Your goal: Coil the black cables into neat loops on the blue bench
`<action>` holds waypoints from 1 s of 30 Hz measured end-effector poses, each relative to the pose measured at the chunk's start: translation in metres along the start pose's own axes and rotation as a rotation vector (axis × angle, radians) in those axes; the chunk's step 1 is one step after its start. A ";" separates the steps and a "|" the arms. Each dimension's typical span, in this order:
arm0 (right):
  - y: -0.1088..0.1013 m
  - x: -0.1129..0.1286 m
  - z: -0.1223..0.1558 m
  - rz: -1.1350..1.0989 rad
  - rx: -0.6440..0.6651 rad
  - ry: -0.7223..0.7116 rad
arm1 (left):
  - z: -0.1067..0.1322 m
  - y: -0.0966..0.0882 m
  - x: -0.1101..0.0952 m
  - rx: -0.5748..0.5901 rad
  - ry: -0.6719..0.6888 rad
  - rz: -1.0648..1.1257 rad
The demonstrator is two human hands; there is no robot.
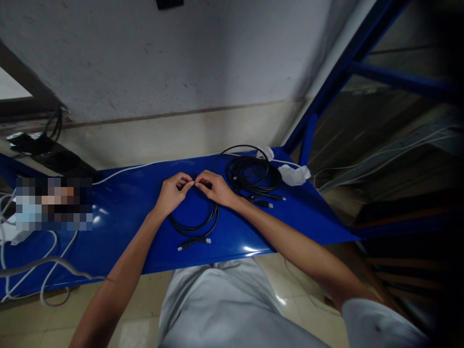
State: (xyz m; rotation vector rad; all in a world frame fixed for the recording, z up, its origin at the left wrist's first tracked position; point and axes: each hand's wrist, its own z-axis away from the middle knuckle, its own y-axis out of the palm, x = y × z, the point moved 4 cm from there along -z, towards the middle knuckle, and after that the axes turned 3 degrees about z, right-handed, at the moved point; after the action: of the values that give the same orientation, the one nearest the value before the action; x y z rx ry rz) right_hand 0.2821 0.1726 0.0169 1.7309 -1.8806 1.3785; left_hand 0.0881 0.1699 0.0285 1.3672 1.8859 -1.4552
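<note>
My left hand (173,192) and my right hand (216,187) meet fingertip to fingertip over a blue table (123,212). Together they pinch the top of a coiled black cable (195,226) that lies on the table below them. The cable's two plug ends (194,242) rest toward the near edge. Whatever small thing sits between my fingertips is too small to make out.
A larger pile of coiled black cables (253,175) lies just right of my right hand, with white crumpled material (294,174) beyond it. White cables (32,270) trail over the table's left end. A blue metal rack frame (326,87) stands at the right, a wall behind.
</note>
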 end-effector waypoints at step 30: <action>0.002 -0.008 0.001 -0.071 -0.056 0.061 | 0.004 0.004 -0.012 0.051 0.184 -0.039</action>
State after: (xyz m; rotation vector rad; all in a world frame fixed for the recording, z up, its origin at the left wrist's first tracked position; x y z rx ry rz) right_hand 0.2829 0.1766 0.0100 1.6930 -1.7907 1.3243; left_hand 0.0957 0.1613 0.0340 1.5431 2.0110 -1.4482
